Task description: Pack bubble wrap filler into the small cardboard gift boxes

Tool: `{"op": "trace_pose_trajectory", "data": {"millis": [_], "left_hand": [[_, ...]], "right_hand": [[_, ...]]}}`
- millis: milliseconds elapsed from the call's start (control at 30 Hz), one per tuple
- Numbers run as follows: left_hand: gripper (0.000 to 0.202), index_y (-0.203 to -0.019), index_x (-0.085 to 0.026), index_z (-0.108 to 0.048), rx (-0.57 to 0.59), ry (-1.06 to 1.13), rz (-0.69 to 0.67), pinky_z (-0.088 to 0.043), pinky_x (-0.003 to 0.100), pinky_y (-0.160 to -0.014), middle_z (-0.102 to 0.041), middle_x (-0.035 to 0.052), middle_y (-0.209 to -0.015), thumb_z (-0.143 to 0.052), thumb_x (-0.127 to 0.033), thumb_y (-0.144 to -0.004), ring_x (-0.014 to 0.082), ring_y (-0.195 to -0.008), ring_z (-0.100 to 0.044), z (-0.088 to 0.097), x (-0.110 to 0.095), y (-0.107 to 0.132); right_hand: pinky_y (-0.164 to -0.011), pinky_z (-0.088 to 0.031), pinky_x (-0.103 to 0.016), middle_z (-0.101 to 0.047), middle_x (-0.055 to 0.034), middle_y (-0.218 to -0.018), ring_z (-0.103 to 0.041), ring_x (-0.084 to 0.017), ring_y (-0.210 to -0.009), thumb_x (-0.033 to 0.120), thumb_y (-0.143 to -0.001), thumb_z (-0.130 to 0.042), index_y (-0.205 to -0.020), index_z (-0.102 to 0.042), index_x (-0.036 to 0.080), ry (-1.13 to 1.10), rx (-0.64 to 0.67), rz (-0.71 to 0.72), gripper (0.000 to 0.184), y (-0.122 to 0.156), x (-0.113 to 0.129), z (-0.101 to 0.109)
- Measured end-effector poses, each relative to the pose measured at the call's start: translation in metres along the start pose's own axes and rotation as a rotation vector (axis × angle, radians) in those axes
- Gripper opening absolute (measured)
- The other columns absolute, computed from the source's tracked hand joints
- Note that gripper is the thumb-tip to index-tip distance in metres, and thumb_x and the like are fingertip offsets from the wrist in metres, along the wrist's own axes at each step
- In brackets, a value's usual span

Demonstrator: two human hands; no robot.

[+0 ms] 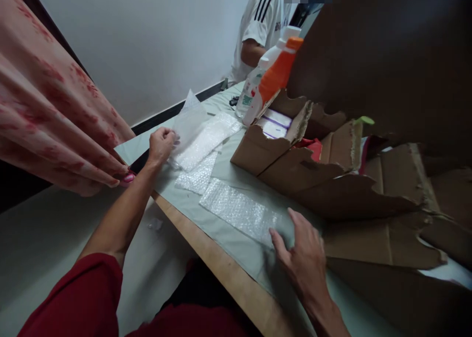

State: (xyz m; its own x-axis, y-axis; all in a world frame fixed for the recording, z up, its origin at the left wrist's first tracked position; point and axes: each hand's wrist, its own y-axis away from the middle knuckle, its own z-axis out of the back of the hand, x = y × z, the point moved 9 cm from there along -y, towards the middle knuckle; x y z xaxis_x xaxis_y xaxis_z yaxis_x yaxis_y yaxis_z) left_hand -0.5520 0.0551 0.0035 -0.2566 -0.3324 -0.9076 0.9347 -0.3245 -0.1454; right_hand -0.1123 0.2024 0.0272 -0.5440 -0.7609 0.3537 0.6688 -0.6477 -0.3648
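My left hand (pixel 161 145) is at the far left part of the table, its fingers pinched at the edge of a translucent bubble wrap sheet (pixel 193 122). More bubble wrap (pixel 210 139) lies under and beside that sheet, in overlapping pieces. Closer to me, a separate flat strip of bubble wrap (pixel 236 210) rests on the table. Over the right end of this strip is my right hand (pixel 302 251), thumb and fingers spread, holding nothing. Whether its fingertips touch the strip I cannot tell.
Cut-open cardboard boxes (pixel 263 157) line the table's right side, with small white-and-purple packs (pixel 275 123) in one. Behind them stand an orange-and-white bottle (pixel 278 71) and a clear bottle (pixel 248 94). A person in a white shirt (pixel 254 30) sits beyond. A pink curtain (pixel 55 91) hangs left.
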Motion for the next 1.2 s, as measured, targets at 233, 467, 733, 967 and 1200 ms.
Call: {"op": "trace_pose_trajectory", "data": {"millis": [233, 467, 733, 967, 1200], "left_hand": [[0.013, -0.086, -0.019, -0.062, -0.046, 0.037, -0.118, -0.053, 0.024, -0.067, -0.071, 0.0021, -0.081, -0.051, -0.027, -0.083, 0.0147, -0.072, -0.067, 0.019, -0.015, -0.006], [0.046, -0.128, -0.018, -0.061, 0.291, -0.661, -0.402, -0.051, 0.037, -0.092, -0.072, 0.011, -0.118, -0.064, -0.039, -0.086, 0.0286, -0.107, -0.066, -0.034, -0.04, 0.03], [0.029, -0.112, -0.016, -0.068, 0.427, -1.002, -0.427, -0.051, 0.044, -0.089, -0.069, 0.0183, -0.116, -0.05, -0.017, -0.09, 0.037, -0.113, -0.063, -0.077, -0.04, 0.025], [0.028, -0.11, -0.016, -0.069, 0.452, -1.038, -0.462, -0.05, 0.04, -0.084, -0.07, 0.017, -0.112, -0.05, -0.016, -0.089, 0.034, -0.107, -0.065, -0.081, -0.041, 0.014], [0.056, -0.139, -0.015, -0.055, 0.412, -0.994, -0.557, -0.042, 0.048, -0.1, -0.061, 0.0193, -0.134, -0.062, -0.034, -0.086, 0.0378, -0.123, -0.054, -0.065, -0.053, 0.043]], "right_hand": [[-0.093, -0.045, -0.04, -0.067, -0.0115, -0.132, -0.059, -0.028, -0.118, 0.017, -0.095, -0.054, -0.119, -0.066, 0.02, -0.024, 0.433, 0.527, 0.027, -0.059, 0.147, -0.082], [-0.089, -0.038, -0.041, -0.069, -0.0168, -0.114, -0.059, -0.029, -0.107, 0.017, -0.099, -0.048, -0.105, -0.071, 0.013, 0.159, 0.585, 0.546, 0.024, -0.097, 0.178, -0.159], [-0.095, -0.035, -0.039, -0.069, -0.0102, -0.129, -0.06, -0.024, -0.114, 0.022, -0.104, -0.045, -0.113, -0.072, 0.021, 0.027, 0.438, 0.452, 0.028, -0.115, 0.171, -0.117], [-0.091, -0.051, -0.037, -0.071, -0.0115, -0.124, -0.065, -0.023, -0.109, 0.015, -0.099, -0.052, -0.107, -0.069, 0.018, -0.375, 0.083, 0.565, 0.02, -0.075, 0.169, -0.002], [-0.094, -0.058, -0.03, -0.072, -0.007, -0.124, -0.07, -0.019, -0.112, 0.009, -0.095, -0.052, -0.117, -0.069, 0.027, -0.405, 0.135, 0.381, 0.033, 0.025, 0.059, 0.078]]}}
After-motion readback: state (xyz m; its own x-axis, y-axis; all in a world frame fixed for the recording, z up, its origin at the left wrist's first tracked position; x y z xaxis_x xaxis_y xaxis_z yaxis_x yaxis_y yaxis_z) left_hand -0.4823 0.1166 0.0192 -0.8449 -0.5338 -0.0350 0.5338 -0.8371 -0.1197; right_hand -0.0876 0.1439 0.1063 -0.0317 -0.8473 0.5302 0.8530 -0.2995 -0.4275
